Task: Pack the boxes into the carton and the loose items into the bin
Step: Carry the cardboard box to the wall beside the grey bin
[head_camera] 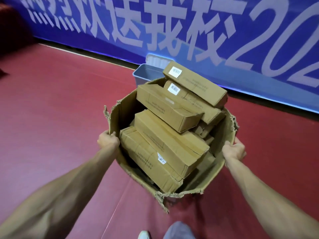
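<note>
The carton [123,109] is gripped at its torn rim, the left hand [107,140] curled over the left wall and the right hand [233,150] over the right, so the load lies centred between them. The boxes [172,147] are stacked inside, long axes running far-left to near-right. The bin [146,73] stands just beyond the far wall.

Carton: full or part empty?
Full. Boxes pile up to the torn rim of the carton; the top box sticks out past its far edge.
</note>
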